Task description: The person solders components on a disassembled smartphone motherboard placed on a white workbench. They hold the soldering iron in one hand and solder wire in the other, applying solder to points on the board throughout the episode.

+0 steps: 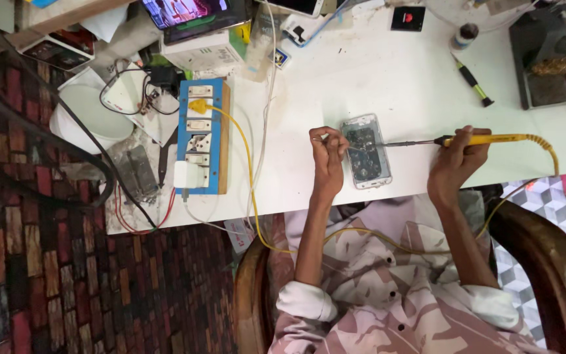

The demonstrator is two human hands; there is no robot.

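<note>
We see an opened phone (365, 151) lying flat on the white table (388, 85), near its front edge and between the two hands. Its back cover is off: a pale, rounded frame rings a dark inside of grey boards and small metal parts, too fine to tell apart. The left hand (327, 154) rests at the phone's left edge, fingers curled shut and pinching something thin and pale above the frame; what it is we cannot tell. The right hand (456, 160) is closed around the yellow handle of a soldering iron (466, 139), held level, its thin metal tip reaching left and touching the phone's upper inside. A yellow cord (545, 147) runs from the handle's right end, over the table edge and across the lap. Well to the left lies a blue socket board (203, 134) with a yellow plug in it and a white adapter near its lower end. A green-handled screwdriver (471, 80) lies further back on the table, and a dark iron stand (548, 56) sits at the far right corner.
</note>
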